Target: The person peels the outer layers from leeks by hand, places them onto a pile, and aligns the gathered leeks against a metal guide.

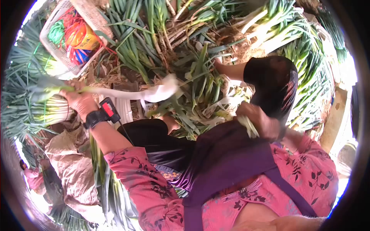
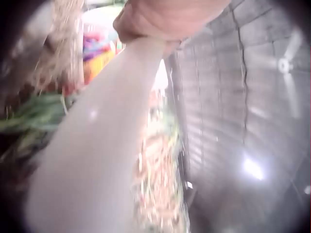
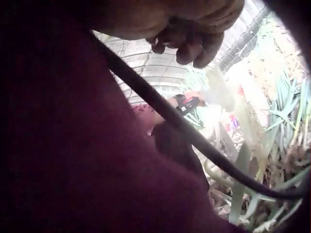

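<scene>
My left hand (image 1: 79,99) grips a leek (image 1: 115,92) where its green leaves meet the white shank. The leaves stretch left past the hand, and the blurred pale end points right. In the left wrist view the white shank runs down from the fingers of the left hand (image 2: 170,19). My right hand (image 1: 257,120) is curled near the right knee, a pale strip of leek skin (image 1: 248,127) sticking out of it. The right wrist view shows the bent fingers of that hand (image 3: 194,39) at the top. Beside my left hand lies a tied leek bundle (image 1: 56,109).
A white plastic basket (image 1: 48,32) of coloured ties (image 1: 79,36) stands at upper left. Loose leeks (image 1: 154,30) cover the ground ahead, with piled leeks (image 1: 308,77) on the right. Peelings (image 1: 216,104) lie between the feet. A brown sack (image 1: 73,165) sits at left.
</scene>
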Tool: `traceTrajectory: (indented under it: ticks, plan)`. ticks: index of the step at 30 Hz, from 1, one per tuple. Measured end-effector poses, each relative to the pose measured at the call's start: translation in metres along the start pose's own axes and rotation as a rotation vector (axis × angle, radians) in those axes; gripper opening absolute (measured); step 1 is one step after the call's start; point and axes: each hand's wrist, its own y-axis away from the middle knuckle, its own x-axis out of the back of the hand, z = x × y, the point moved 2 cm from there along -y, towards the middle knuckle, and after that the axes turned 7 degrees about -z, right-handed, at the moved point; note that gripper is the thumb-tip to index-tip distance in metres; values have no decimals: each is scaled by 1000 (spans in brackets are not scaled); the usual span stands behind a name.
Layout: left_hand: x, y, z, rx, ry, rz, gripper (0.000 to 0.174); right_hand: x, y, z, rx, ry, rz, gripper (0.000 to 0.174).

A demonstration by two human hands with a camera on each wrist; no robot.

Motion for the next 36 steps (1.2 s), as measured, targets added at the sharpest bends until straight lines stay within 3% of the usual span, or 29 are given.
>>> traceTrajectory:
  ticks: [1, 3, 7, 9, 10, 12, 13, 15, 16, 18, 20, 22, 25, 27, 29, 33, 35, 36]
  plan:
    - [-4, -2, 6, 2, 17, 11, 41, 3, -9, 6, -210, -166, -149, 32]
    - [-13, 9, 4, -41, -38, 17, 42, 4, -47, 0, 67, 237, -132, 36]
    - [-14, 13, -5, -33, -99, -22, 43, -5, -123, -34, 213, 84, 29, 38]
    - [-19, 18, -11, -21, -127, 16, 43, -24, -160, -48, 288, 173, 204, 39]
    - [-20, 17, -15, -3, -137, 59, 42, -33, -175, -49, 284, 176, 202, 39]
    - [-23, 16, -22, 34, -193, 145, 40, -54, -199, -41, 35, 505, -51, 44]
    - [-23, 17, -24, 67, -252, 231, 39, -57, -202, -38, 36, 503, -57, 44]
    - [-24, 17, -24, 66, -304, 318, 33, -63, -206, -33, 251, 574, -42, 31]
    - [-23, 13, -27, 87, -401, 247, 31, -58, -211, -30, 250, 576, -50, 31]
    - [-26, 8, -38, 141, -528, 111, 28, -49, -217, -27, 492, 458, -199, 23]
    - [-36, 23, -43, 230, -399, 17, 28, -36, -222, -34, 501, 445, -188, 21]
    - [-38, 27, -49, 373, -281, -100, 27, -35, -221, -38, 516, 429, -187, 19]
    - [-21, 3, -55, 466, -195, -142, 29, -30, -211, -42, 486, 421, -37, 17]
    - [-18, 0, -59, 399, -198, -156, 28, -19, -200, -48, 393, 345, 147, 15]
    - [-20, -1, -70, 347, -75, -76, 24, -18, -184, -48, 353, 366, 191, 16]
    - [-5, -23, -57, 257, -115, -45, 19, -20, -113, -27, 226, 369, 45, 10]
    - [14, -47, -43, 167, -79, 15, 17, -11, -56, -14, 169, 208, 20, 17]
    - [21, -53, -38, 139, -77, 41, 16, -6, -45, 1, -16, 66, -86, 20]
